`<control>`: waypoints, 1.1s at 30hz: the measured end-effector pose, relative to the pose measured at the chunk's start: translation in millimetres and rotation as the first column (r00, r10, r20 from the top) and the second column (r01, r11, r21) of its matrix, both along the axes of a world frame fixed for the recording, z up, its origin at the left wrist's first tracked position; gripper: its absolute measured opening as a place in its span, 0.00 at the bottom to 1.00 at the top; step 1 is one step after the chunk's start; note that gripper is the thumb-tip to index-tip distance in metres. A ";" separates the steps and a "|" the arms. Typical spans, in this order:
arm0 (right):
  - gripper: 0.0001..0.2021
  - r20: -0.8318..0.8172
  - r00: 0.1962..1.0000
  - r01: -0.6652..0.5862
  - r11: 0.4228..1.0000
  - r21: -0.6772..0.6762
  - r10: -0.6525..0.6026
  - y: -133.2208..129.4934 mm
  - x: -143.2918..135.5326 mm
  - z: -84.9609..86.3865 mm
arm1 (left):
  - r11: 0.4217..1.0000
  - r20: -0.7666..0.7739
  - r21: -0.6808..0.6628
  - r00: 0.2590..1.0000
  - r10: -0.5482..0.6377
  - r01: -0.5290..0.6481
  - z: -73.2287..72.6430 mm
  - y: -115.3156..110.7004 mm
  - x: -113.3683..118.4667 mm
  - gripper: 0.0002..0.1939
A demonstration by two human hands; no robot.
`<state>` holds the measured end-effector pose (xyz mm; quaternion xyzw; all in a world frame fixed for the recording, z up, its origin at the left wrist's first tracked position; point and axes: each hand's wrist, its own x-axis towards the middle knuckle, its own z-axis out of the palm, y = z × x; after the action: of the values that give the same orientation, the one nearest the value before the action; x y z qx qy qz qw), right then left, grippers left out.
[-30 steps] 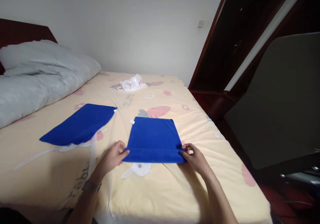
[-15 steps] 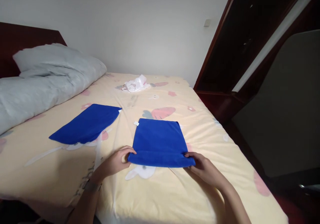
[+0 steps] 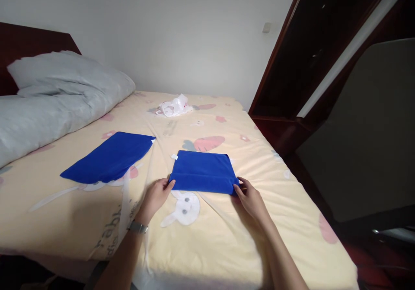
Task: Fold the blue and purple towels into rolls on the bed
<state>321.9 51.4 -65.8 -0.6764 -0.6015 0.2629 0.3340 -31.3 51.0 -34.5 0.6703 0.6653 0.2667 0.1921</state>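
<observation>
At the centre of the frame, just below the middle, I'm seeing the folded blue cloth [image 3: 204,173] lying on the patterned sheet [image 3: 207,255]. My left hand [image 3: 158,195] is pinching its lower-left corner and my right hand [image 3: 248,195] is pinching its lower-right one. The other blue cloth [image 3: 108,158] is lying left of centre; a white plastic bag [image 3: 175,106] is resting toward upper centre, a grey quilt [image 3: 65,95] at upper left.

A blue cloth [image 3: 204,171] with a white tag lies on the bed, its near edge folded over
</observation>
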 end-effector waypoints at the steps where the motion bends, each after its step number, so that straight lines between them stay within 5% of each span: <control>1: 0.21 0.030 1.000 0.004 1.000 0.008 -0.005 0.9 -1.4 -0.2 | 1.000 -0.036 0.002 0.999 0.014 -0.014 -0.2 1.5 2.2 0.19; 12: 0.21 -0.004 0.999 -0.038 0.994 -0.099 0.038 -23.0 14.8 15.0 | 0.996 -0.033 -0.073 0.998 0.046 -0.048 4.8 -7.9 -11.9 0.18; 21: 0.24 0.017 0.994 0.105 0.965 -0.240 -0.104 -17.3 8.6 21.3 | 0.994 0.014 -0.109 1.000 -0.003 0.005 4.1 -13.6 1.8 0.24; 33: 0.15 -0.011 1.000 -0.012 0.996 -0.083 0.011 -17.0 5.3 10.5 | 0.994 0.130 -0.068 0.987 0.094 -0.086 -4.7 -9.1 8.2 0.21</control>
<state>327.2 34.4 -55.4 -0.6850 -0.5921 0.2931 0.3072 -23.2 41.9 -39.2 0.6141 0.6884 0.2987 0.2446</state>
